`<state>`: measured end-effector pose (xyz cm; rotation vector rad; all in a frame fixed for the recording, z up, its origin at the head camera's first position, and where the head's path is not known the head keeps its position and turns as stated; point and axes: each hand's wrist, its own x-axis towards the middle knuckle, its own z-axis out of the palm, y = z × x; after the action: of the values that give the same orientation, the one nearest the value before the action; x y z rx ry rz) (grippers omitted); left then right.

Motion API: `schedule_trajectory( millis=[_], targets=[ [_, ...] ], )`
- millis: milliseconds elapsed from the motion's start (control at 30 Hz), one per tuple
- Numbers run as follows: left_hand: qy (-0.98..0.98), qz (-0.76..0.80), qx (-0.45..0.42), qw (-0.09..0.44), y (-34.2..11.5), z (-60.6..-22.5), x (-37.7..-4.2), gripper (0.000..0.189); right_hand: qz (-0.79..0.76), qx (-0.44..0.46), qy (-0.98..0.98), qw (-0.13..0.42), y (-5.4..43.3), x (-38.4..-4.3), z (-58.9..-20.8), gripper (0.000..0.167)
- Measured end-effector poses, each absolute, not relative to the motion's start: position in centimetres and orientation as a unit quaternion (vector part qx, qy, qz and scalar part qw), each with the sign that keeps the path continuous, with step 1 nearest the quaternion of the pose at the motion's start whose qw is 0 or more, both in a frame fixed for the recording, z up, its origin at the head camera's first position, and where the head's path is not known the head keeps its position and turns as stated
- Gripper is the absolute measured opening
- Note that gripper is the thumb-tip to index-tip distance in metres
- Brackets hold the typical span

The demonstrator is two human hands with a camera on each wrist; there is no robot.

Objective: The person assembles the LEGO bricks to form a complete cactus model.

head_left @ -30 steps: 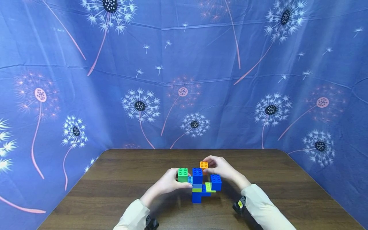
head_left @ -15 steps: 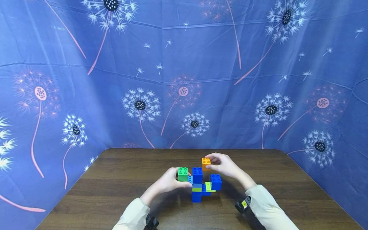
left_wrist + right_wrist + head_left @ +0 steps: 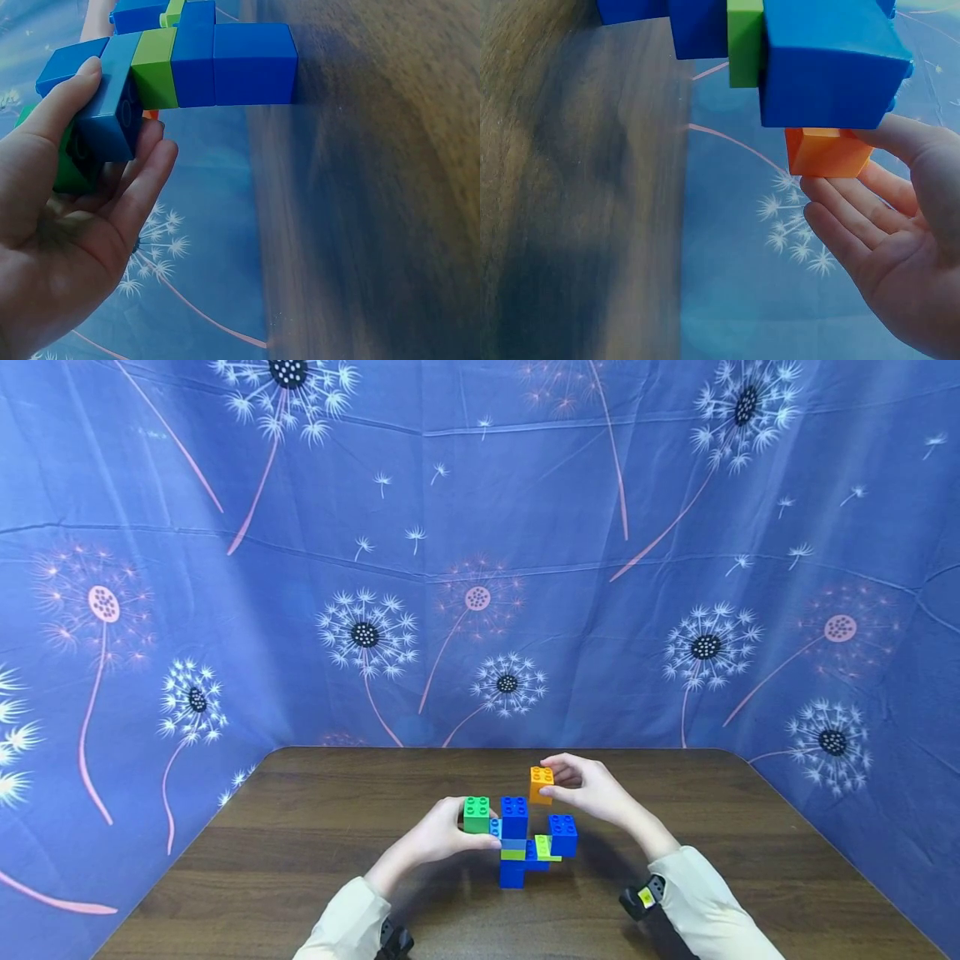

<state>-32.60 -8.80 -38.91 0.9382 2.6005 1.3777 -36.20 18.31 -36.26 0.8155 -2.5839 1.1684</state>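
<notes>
A toy-brick structure stands on the table, with a dark blue brick [image 3: 512, 874] at its foot and another dark blue brick [image 3: 514, 818] on top. My left hand [image 3: 442, 837] grips its left side, the thumb on a lighter blue brick [image 3: 112, 97] and the fingers behind. On that lighter brick sits a green brick [image 3: 476, 815]. To the right, a lime brick [image 3: 543, 847] carries a further blue brick [image 3: 563, 835]. Behind the structure, my right hand [image 3: 592, 789] pinches an orange brick [image 3: 541, 785] between thumb and fingers, apart from the other bricks.
The brown wooden table [image 3: 315, 810] ends at a blue cloth backdrop [image 3: 585, 668] printed with dandelions. Each wrist wears a dark camera strap, such as the right wrist camera [image 3: 637, 900].
My right hand has drawn the orange brick up and to the right, away from the top blue brick, so more of it shows. The left hand and the structure keep their place.
</notes>
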Motion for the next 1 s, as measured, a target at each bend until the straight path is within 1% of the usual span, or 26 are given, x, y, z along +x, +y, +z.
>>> schedule_trajectory(
  millis=[200,500,767,1000],
  targets=[
    [0.842,0.446,0.303,0.027,-8.8,-38.9,-32.6,0.032,0.396,0.283,-0.867,0.105,18.3,-35.8,-35.9,0.04],
    [0.842,0.446,0.302,0.03,-8.8,-38.9,-32.6,0.031,0.399,0.282,-0.865,0.113,17.9,-34.8,-34.6,0.041],
    [0.841,0.448,0.301,0.03,-8.9,-38.9,-32.7,0.033,0.402,0.304,-0.856,0.115,17.1,-33.8,-33.3,0.043],
    [0.84,0.448,0.303,0.029,-8.8,-38.9,-32.7,0.033,0.403,0.317,-0.85,0.12,16.5,-33.0,-32.5,0.039]
  ],
)
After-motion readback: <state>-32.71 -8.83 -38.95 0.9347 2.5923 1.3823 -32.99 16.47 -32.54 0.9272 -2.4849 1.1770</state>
